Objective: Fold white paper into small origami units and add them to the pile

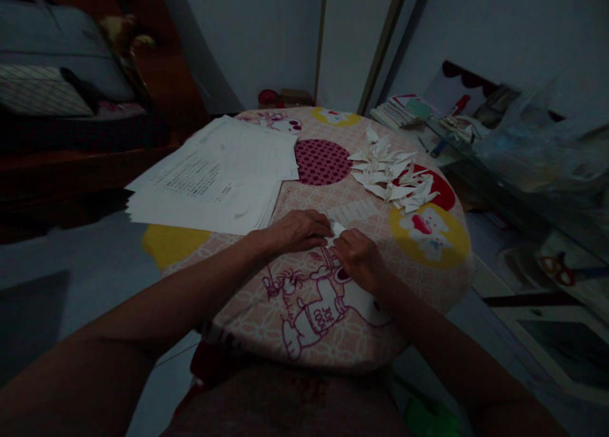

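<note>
The fingers of the left hand (302,231) and right hand (358,254) are pinched on a small white paper (339,228), near the middle of the round table (266,304). Toward six o'clock, open tablecloth (361,348) runs to the near edge. Folded paper figures (394,174) lie near two o'clock; at ten, a paper stack (209,177) overhangs the rim. Fingers hide the small paper's shape. The stack's print is illegible; the cloth reads "JOE".

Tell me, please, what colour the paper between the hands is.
The paper is white, seen best in the head view.
</note>
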The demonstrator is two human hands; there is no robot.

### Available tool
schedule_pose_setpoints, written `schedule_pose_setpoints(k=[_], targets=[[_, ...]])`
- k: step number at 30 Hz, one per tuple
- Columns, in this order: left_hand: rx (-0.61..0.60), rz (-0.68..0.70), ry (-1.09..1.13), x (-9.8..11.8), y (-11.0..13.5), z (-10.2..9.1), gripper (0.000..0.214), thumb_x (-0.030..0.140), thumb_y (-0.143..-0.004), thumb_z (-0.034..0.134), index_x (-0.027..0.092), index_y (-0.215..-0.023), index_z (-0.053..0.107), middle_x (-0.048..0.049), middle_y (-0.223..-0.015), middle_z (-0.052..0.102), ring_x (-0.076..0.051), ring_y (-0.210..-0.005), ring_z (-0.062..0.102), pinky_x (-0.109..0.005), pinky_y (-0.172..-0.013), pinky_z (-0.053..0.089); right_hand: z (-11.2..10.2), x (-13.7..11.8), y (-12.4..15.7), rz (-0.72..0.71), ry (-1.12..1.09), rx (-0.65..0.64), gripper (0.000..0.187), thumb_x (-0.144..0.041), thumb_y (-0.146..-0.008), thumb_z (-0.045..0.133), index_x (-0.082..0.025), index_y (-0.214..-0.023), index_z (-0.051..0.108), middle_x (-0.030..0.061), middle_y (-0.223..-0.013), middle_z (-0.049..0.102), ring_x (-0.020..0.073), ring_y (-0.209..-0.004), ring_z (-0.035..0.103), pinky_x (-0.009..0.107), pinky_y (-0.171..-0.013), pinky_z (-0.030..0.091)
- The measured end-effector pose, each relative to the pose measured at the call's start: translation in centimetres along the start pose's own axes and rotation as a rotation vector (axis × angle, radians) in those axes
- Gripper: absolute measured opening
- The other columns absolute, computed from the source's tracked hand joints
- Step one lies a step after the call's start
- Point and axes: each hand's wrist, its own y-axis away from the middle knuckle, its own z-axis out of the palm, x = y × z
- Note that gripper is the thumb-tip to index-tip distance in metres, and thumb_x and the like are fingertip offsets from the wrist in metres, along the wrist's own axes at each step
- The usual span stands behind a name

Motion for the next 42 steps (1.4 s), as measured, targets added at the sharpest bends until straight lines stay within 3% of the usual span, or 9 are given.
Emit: schedule_pose_setpoints(k=[5,11,15,19,26,35,42], targets=[[0.019,0.017,-0.059,0.2,0.1,0.2,0.028,0.033,-0.102,0.050,0.018,-0.111,0.072,-0.0096,-0.109,0.074,-0.020,-0.097,0.068,-0.033,-0.087,0.054,0.6,0.0,0.1,-0.043,0.053,0.028,0.023,-0.007,-0.096,0.050,-0.015,-0.085,0.068,0.0098,-0.082,0.065,0.0233,-0.080,0.052,0.035,-0.072,0.040],[0.057,-0.022,-0.014,0.0,0.2,0.5,0.027,0.036,-0.100,0.055,0.019,-0.108,0.074,-0.0091,-0.107,0.074,-0.020,-0.100,0.068,-0.031,-0.088,0.053,1.2,0.3,0.2,0.087,-0.092,0.131,0.026,-0.011,-0.097,0.047,-0.016,-0.079,0.065,0.0104,-0.084,0.064,0.0232,-0.084,0.053,0.034,-0.076,0.041],[0.058,-0.029,-0.005,0.0,0.4,0.7,0.023,0.032,-0.099,0.056,0.022,-0.105,0.076,-0.0075,-0.108,0.075,-0.020,-0.100,0.068,-0.030,-0.087,0.053,0.8,0.0,0.4,0.115,-0.151,0.097,0.022,-0.015,-0.097,0.050,-0.017,-0.084,0.067,0.0106,-0.090,0.065,0.0233,-0.089,0.053,0.035,-0.080,0.042],[0.060,-0.016,-0.040,0.2,0.6,0.7,0.022,0.026,-0.099,0.054,0.023,-0.098,0.077,-0.0065,-0.104,0.075,-0.018,-0.097,0.067,-0.028,-0.081,0.052,0.6,-0.2,0.4,0.113,-0.117,0.062,0.026,-0.013,-0.096,0.048,-0.018,-0.079,0.068,0.0104,-0.087,0.064,0.0233,-0.086,0.052,0.035,-0.077,0.041],[0.041,-0.094,-0.218,1.4,0.1,0.7,0.023,0.031,-0.100,0.053,0.019,-0.092,0.071,-0.0064,-0.092,0.071,-0.018,-0.089,0.063,-0.024,-0.066,0.045,1.6,0.0,0.0,0.201,-0.167,0.156,0.028,-0.013,-0.096,0.048,-0.020,-0.073,0.063,0.0087,-0.083,0.063,0.0217,-0.084,0.054,0.033,-0.077,0.043],[0.090,-0.220,0.085,1.2,-0.4,0.5,0.018,0.028,-0.095,0.056,0.017,-0.088,0.070,-0.0062,-0.091,0.070,-0.019,-0.091,0.063,-0.030,-0.081,0.048,0.6,0.5,0.0,0.340,-0.466,0.147,0.025,-0.015,-0.090,0.060,-0.020,-0.065,0.065,0.0027,-0.073,0.058,0.0178,-0.076,0.055,0.030,-0.072,0.043],[0.129,-0.384,0.169,1.4,-1.1,0.6,0.011,0.024,-0.087,0.062,0.017,-0.080,0.068,-0.0040,-0.086,0.068,-0.018,-0.082,0.063,-0.029,-0.076,0.046,0.2,0.9,-0.3,0.412,-0.560,0.106,0.022,-0.014,-0.083,0.064,-0.018,-0.062,0.067,0.0012,-0.069,0.058,0.0161,-0.070,0.057,0.029,-0.067,0.041]])
